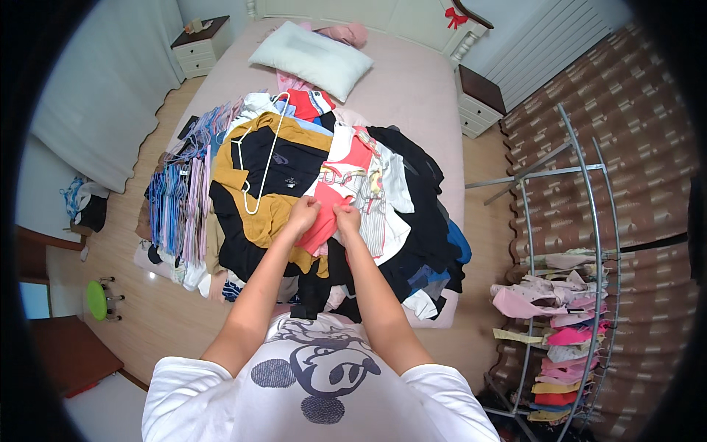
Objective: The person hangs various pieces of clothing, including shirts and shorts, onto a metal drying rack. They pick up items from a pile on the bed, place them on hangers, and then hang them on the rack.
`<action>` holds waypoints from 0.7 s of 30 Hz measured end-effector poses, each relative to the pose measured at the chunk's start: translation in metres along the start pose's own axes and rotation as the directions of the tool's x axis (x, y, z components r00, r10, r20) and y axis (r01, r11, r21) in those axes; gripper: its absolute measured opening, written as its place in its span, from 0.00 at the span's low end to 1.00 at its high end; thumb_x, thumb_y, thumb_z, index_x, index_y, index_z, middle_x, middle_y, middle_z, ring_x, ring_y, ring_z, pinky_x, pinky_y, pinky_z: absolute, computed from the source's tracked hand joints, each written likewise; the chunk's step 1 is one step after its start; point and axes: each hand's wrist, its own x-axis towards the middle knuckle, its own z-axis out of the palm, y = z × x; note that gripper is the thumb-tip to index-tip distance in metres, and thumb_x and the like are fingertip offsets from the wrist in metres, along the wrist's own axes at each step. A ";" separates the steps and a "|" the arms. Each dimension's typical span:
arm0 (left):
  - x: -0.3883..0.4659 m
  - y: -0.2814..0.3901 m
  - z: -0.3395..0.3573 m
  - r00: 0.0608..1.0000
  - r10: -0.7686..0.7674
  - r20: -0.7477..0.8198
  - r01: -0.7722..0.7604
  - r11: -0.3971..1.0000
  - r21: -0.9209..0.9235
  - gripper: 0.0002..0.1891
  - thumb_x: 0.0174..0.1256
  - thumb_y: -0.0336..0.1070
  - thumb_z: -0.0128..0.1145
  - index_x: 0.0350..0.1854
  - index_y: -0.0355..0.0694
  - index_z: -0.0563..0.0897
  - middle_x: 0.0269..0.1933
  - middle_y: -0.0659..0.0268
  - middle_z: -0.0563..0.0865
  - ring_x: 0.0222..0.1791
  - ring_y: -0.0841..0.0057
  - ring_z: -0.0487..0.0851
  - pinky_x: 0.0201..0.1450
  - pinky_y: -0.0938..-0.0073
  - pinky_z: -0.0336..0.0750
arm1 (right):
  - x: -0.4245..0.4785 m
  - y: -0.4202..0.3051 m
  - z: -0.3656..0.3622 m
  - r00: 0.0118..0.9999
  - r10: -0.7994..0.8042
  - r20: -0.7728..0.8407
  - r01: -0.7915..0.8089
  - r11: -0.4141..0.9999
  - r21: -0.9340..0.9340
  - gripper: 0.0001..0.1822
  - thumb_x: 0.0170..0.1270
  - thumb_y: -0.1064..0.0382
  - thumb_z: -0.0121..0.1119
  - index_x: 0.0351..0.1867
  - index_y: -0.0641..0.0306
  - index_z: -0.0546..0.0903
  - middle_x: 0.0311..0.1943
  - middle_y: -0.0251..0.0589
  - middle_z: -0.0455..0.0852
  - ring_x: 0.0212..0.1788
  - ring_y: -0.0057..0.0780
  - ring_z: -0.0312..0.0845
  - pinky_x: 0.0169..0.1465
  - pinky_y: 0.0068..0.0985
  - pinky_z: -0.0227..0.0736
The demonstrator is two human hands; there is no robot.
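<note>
Both of my hands grip a coral-red and white garment with a print over the clothes heaped on the bed. My left hand pinches its left side, and my right hand pinches its right side. Beyond my fingers lies more white cloth with coral and yellow parts; where one piece ends and another begins I cannot tell. A white clothes hanger rests to the left on a mustard and black garment. Right of my hands is a striped white garment.
Many blue and pink hangers lie stacked at the bed's left edge. Dark clothes spread over the right side. A white pillow is at the head of the bed. On the right stands a metal clothes rack; a green stool is at left.
</note>
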 end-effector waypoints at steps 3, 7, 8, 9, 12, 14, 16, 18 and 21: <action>-0.004 0.005 0.002 0.998 -0.049 0.026 0.048 0.999 0.023 0.18 0.69 0.42 0.60 0.52 0.32 0.80 0.41 0.61 0.85 0.37 0.76 0.81 0.40 0.73 0.73 | -0.001 0.002 0.002 0.989 -0.128 0.074 0.126 0.992 0.028 0.06 0.60 0.67 0.63 0.27 0.67 0.85 0.24 0.35 0.85 0.28 0.22 0.78 0.33 0.22 0.71; -0.004 -0.003 -0.002 0.999 -0.043 -0.021 0.044 0.998 0.054 0.16 0.71 0.42 0.58 0.53 0.36 0.78 0.31 0.68 0.81 0.24 0.83 0.75 0.24 0.77 0.68 | -0.020 0.011 0.020 0.956 -0.240 0.171 0.252 0.967 -0.049 0.09 0.61 0.69 0.57 0.25 0.68 0.84 0.20 0.33 0.82 0.25 0.22 0.77 0.32 0.24 0.70; -0.002 -0.010 -0.006 0.998 -0.039 -0.047 0.042 0.997 0.069 0.17 0.71 0.43 0.59 0.53 0.36 0.78 0.31 0.67 0.81 0.24 0.82 0.75 0.25 0.77 0.69 | -0.025 0.012 0.024 0.970 -0.178 0.164 0.195 0.976 -0.097 0.06 0.62 0.68 0.61 0.31 0.70 0.84 0.30 0.40 0.86 0.33 0.25 0.80 0.38 0.25 0.74; -0.003 -0.008 -0.001 0.996 -0.075 -0.045 0.078 0.993 0.091 0.18 0.68 0.43 0.61 0.52 0.34 0.78 0.35 0.64 0.82 0.30 0.79 0.78 0.31 0.74 0.72 | -0.025 0.017 0.022 0.978 -0.199 0.063 0.206 0.968 -0.141 0.07 0.63 0.66 0.62 0.35 0.71 0.83 0.34 0.43 0.86 0.37 0.27 0.81 0.41 0.25 0.75; -0.008 -0.001 0.022 0.996 -0.051 -0.072 0.065 0.977 0.203 0.19 0.63 0.42 0.65 0.47 0.32 0.79 0.40 0.58 0.85 0.41 0.73 0.83 0.43 0.70 0.77 | -0.014 0.026 0.009 0.983 -0.163 -0.080 0.154 0.982 -0.107 0.23 0.65 0.60 0.66 0.55 0.73 0.74 0.48 0.48 0.84 0.49 0.35 0.80 0.54 0.29 0.76; -0.003 -0.033 0.019 0.976 0.113 -0.187 -0.047 0.944 0.326 0.16 0.61 0.42 0.67 0.42 0.34 0.80 0.37 0.60 0.85 0.39 0.73 0.84 0.42 0.69 0.77 | -0.016 0.022 0.015 0.987 -0.159 0.022 0.158 0.986 0.050 0.22 0.67 0.60 0.64 0.56 0.72 0.74 0.47 0.46 0.84 0.45 0.33 0.81 0.48 0.28 0.77; -0.007 -0.040 0.020 0.993 0.058 -0.104 -0.025 0.954 0.300 0.13 0.60 0.40 0.67 0.36 0.36 0.80 0.32 0.63 0.84 0.36 0.75 0.83 0.39 0.70 0.76 | -0.012 0.024 0.004 0.989 -0.055 0.139 0.032 0.986 0.162 0.20 0.70 0.60 0.62 0.56 0.70 0.74 0.47 0.42 0.84 0.35 0.25 0.80 0.34 0.23 0.77; -0.017 -0.042 0.018 0.998 0.053 -0.020 -0.048 0.976 0.214 0.11 0.61 0.38 0.67 0.30 0.37 0.79 0.29 0.66 0.82 0.32 0.78 0.81 0.36 0.72 0.74 | -0.006 0.027 -0.003 0.991 -0.044 0.130 0.021 0.984 0.174 0.19 0.71 0.59 0.61 0.56 0.68 0.74 0.44 0.40 0.85 0.30 0.20 0.77 0.29 0.20 0.73; -0.032 -0.024 0.008 0.988 0.121 0.097 -0.124 0.992 0.032 0.11 0.63 0.35 0.63 0.26 0.39 0.76 0.25 0.70 0.78 0.27 0.82 0.75 0.32 0.75 0.70 | 0.010 0.034 -0.016 0.992 -0.045 0.116 0.016 0.971 0.239 0.15 0.72 0.60 0.60 0.52 0.68 0.77 0.33 0.33 0.84 0.25 0.16 0.74 0.26 0.17 0.70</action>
